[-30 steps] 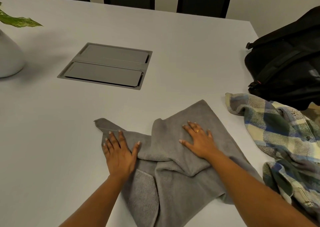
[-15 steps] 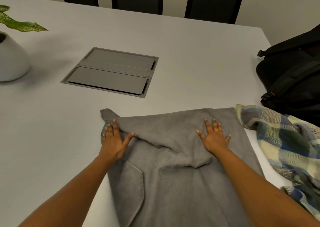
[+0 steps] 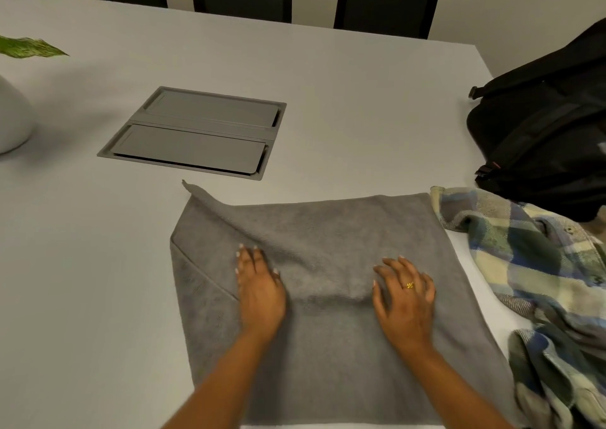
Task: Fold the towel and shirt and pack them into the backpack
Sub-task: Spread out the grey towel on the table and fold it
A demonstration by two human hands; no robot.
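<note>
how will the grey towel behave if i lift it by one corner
Probably floppy: the towel wrinkles between the left hand and right hand, so it would likely drape. Its fuzzy pile may drag on the table rather than slide.

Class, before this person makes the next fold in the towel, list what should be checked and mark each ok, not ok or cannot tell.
1. Flat towel: not ok; a ridge bunches between the hands.
2. Contact by left hand and right hand: ok, both rest on it.
3. Gap to shirt: cannot tell; it meets the far right corner.
4. Open backpack: cannot tell.
5. Bare table beyond the towel: ok.
</note>
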